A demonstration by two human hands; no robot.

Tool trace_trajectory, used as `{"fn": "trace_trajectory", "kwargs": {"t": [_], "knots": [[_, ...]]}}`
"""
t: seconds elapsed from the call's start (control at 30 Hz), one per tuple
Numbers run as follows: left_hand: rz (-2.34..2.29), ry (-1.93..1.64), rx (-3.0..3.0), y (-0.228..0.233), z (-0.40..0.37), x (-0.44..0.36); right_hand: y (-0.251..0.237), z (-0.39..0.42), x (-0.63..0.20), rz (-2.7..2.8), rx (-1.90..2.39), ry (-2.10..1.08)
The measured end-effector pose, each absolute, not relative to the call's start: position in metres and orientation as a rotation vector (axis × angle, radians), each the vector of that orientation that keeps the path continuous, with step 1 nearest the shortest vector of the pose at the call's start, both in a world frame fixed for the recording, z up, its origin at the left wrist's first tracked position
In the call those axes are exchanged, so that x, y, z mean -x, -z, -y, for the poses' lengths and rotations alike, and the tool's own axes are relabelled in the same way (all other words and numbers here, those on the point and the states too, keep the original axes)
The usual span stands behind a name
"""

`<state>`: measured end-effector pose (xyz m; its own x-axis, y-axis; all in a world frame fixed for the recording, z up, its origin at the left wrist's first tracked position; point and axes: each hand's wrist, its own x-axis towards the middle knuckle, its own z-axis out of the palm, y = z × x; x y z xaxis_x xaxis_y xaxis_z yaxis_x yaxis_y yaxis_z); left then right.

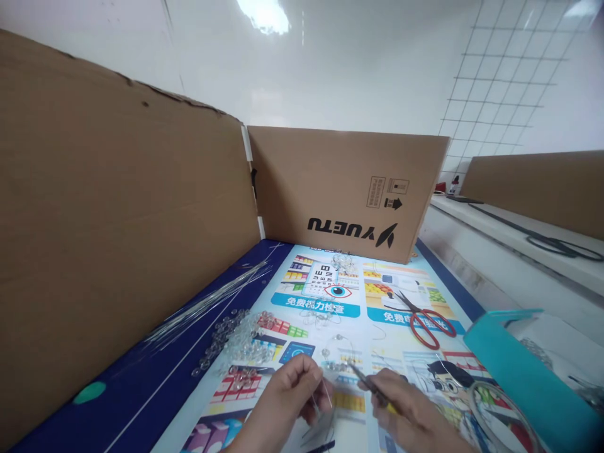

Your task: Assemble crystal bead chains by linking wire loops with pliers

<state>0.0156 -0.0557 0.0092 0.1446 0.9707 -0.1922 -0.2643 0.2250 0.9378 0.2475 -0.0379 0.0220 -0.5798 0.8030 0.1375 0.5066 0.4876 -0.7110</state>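
My left hand (293, 391) is closed in a pinch on a thin wire near the front middle of the table. A small loop of clear beads (336, 365) on the wire stands just beyond its fingertips. My right hand (406, 412) is wrapped round pliers (375, 389) with dark jaws and a bit of yellow at the handle. Their tip points left and reaches the beaded loop; whether it grips the wire is too small to tell. Left of my hands lies a heap of loose clear beads (248, 343). Beyond it rests a bundle of thin straight wires (207, 308).
Red-handled scissors (427, 322) lie at the right. Nearer stand a teal box (528, 377) and a ring-shaped coil (503, 409). Finished-looking beaded loops (323, 311) lie farther back. Cardboard panels (330, 182) wall the left and far sides.
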Motion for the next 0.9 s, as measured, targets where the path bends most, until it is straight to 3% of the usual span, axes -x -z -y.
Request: {"fn": "trace_trajectory", "kwargs": {"t": [0.23, 0.33, 0.53, 0.9], "knots": [[-1.07, -1.074, -0.873, -0.023, 0.041, -0.032, 0.001, 0.026, -0.255, 2.408, 0.824, 0.2], [-1.093, -1.026, -0.846, -0.016, 0.041, -0.032, -0.002, 0.025, -0.258, 2.429, 0.761, 0.471], [-1.078, -0.968, -0.792, -0.012, 0.043, -0.026, -0.009, 0.027, -0.257, 2.537, 0.624, 0.713], [-1.095, -0.89, -0.789, -0.008, 0.047, -0.025, -0.023, 0.033, -0.246, 2.409, 0.56, 0.829]]}}
